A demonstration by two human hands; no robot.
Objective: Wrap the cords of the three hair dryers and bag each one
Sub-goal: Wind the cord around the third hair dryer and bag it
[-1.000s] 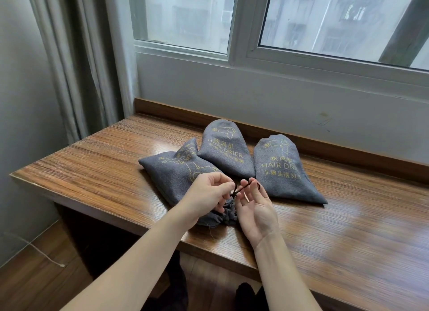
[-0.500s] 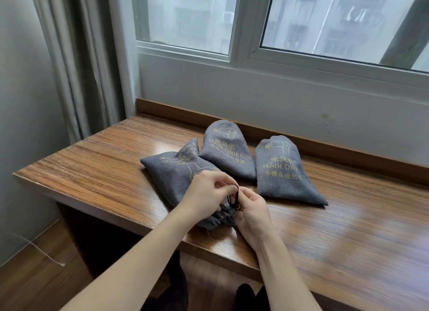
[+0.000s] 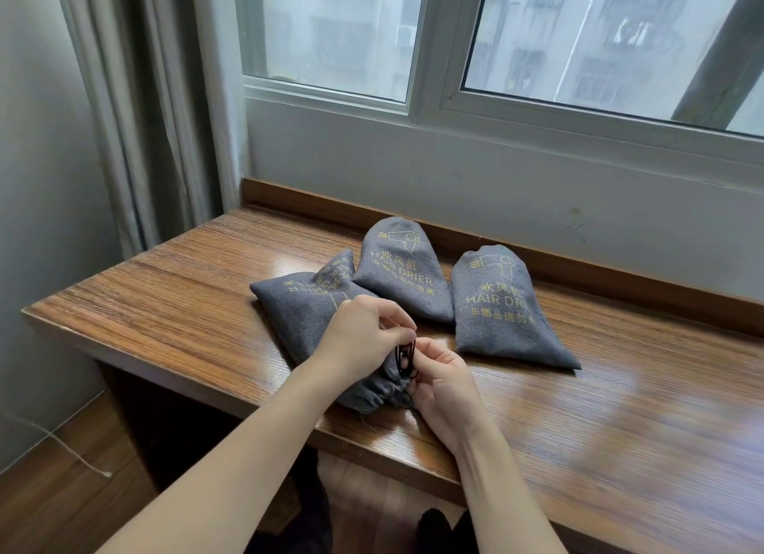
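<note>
Since a second ago the right hand point(image 3: 442, 382) has turned and closed in on the left hand point(image 3: 364, 334); both pinch the black drawstring point(image 3: 406, 357) at the gathered mouth of the near bag point(image 3: 304, 309). Two more bags point(image 3: 403, 274) point(image 3: 502, 311) lie just behind it on the table point(image 3: 165, 305).

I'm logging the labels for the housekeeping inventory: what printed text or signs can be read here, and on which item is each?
Middle bag: "吹风机", "HAIR DRIER", under a hair dryer icon; the small line below is blurred.
Right bag: "吹风机", "HAIR DRIE", cut off at the edge, then "非赠品请勿", the rest unclear; same icon.
Left bag: gold print lies at an angle, partly under the left hand; unreadable.
</note>
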